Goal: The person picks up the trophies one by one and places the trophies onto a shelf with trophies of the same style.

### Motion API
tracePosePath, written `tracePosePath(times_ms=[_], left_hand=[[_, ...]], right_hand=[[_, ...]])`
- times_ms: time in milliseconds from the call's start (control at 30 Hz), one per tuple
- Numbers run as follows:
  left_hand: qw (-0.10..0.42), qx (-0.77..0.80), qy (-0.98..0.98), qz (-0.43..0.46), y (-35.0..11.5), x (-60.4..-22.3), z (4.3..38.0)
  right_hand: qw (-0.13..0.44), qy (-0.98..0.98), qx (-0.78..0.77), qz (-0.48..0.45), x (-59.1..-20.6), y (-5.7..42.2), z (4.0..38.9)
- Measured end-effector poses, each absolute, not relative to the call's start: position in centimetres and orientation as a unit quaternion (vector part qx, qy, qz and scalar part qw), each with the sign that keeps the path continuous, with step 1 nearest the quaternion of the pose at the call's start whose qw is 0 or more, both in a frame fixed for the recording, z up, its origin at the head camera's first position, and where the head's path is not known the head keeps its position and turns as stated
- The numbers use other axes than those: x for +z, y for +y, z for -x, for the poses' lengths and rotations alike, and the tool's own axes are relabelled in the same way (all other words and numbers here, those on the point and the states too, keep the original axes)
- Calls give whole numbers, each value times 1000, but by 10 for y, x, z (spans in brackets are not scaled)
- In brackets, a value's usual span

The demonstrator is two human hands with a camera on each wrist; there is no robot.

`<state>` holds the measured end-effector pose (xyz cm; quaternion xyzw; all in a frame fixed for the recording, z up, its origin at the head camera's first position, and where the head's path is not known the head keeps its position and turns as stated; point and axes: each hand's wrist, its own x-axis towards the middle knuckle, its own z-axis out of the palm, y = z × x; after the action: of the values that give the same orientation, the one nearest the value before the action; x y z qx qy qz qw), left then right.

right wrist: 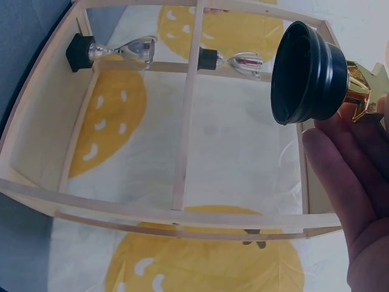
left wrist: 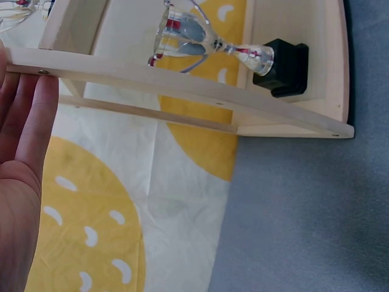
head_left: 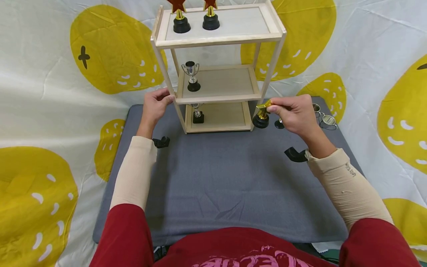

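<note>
A gold star trophy with a round black base is pinched by the star between the thumb and fingers of my right hand. It hangs just outside the right front post of a wooden three-tier shelf. In the right wrist view the black base faces the camera, tilted. My left hand grips the shelf's left front post at middle-tier height; its fingers lie behind the wood. A silver cup trophy stands on the middle tier's left side, another silver cup on the bottom tier.
Two star trophies with black bases stand on the top tier. Several silver cups sit on the grey table to the right, partly hidden by my right hand. A white cloth with yellow fruit shapes hangs behind.
</note>
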<state>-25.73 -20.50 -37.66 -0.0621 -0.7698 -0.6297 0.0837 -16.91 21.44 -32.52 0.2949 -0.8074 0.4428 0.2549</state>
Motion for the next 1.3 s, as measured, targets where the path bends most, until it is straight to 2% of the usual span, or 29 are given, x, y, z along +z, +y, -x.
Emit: tracePosePath(times_ms=[1300], left_hand=[[88,-623,-775,64,-204,-372,253]], right_hand=[[254,-801,438,-321,-306,201,165]])
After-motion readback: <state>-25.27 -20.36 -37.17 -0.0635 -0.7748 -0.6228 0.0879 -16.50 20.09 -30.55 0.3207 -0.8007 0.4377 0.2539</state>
